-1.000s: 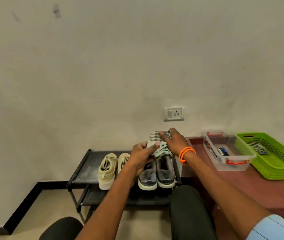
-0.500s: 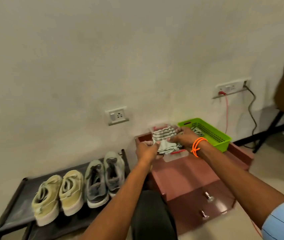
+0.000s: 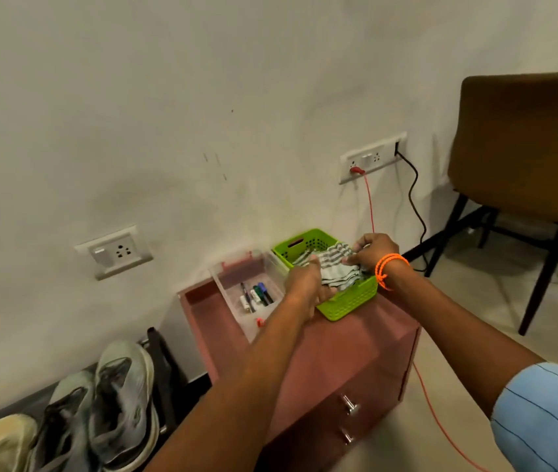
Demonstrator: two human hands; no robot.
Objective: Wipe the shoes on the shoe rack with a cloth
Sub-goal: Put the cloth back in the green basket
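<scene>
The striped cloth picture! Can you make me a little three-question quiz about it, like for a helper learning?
1. True or false: both hands hold the striped cloth over the green basket.
2. Which wrist wears the orange band? A) left B) right
3. Fill in: the clear box with markers sits on the red ____.

Key:
1. True: left hand and right hand both grip it.
2. B
3. cabinet
</scene>
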